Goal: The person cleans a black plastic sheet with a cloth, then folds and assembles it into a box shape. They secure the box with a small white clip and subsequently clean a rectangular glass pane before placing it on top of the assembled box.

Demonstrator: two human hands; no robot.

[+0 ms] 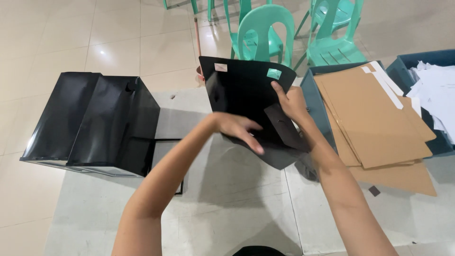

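Observation:
A glossy black paper bag [239, 90], folded flat and tilted upright, is held over the grey table [227, 199]. My right hand [290, 105] grips its right side, thumb on the front face. My left hand [235, 128] presses against its lower edge, fingers spread and curled over the black flap there. Two small handle slots show near the bag's top edge.
Several finished black bags [90, 123] lie stacked at the table's left end. A blue bin [310, 95] with brown cardboard sheets [374, 114] sits at the right, beside another bin of white paper [436, 90]. Green plastic chairs [265, 28] stand beyond on the tiled floor.

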